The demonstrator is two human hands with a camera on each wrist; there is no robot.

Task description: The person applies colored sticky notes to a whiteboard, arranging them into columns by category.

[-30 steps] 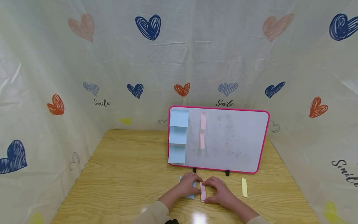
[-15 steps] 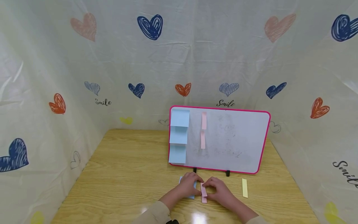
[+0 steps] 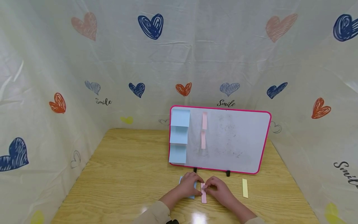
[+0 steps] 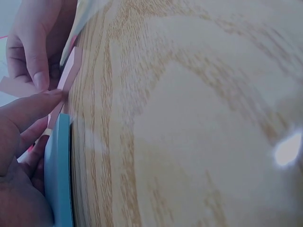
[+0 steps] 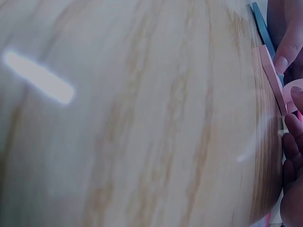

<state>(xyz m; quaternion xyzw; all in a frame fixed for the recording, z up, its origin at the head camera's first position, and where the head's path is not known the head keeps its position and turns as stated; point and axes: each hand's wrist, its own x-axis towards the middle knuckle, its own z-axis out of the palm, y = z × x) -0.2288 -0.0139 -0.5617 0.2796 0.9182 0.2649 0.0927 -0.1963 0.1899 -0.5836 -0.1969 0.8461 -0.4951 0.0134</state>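
Observation:
A narrow pink sticky note pad (image 3: 204,199) lies on the table between the hands. My left hand (image 3: 188,185) is at its left side, thumb and index finger holding the pad down. Between thumb and index finger my right hand (image 3: 220,189) pinches the pad's top pink sheet (image 4: 18,87), which is lifted and bent away from the pad. Beneath the left hand lies a blue sticky note pad (image 3: 191,197), partly covered; its thick edge shows in the left wrist view. The right wrist view shows the pink pad (image 5: 271,73) near the left thumb.
A pink-framed whiteboard (image 3: 237,140) stands behind the hands on black feet (image 3: 228,173). Several blue notes (image 3: 179,134) hang down its left side, with two pink strips (image 3: 204,120) beside them. A narrow yellow pad (image 3: 245,188) lies to the right on the wooden table (image 3: 134,161).
My right hand has peeled the top pink sheet up from its near end, so more of the pad beneath is exposed. The left hand has stayed in place.

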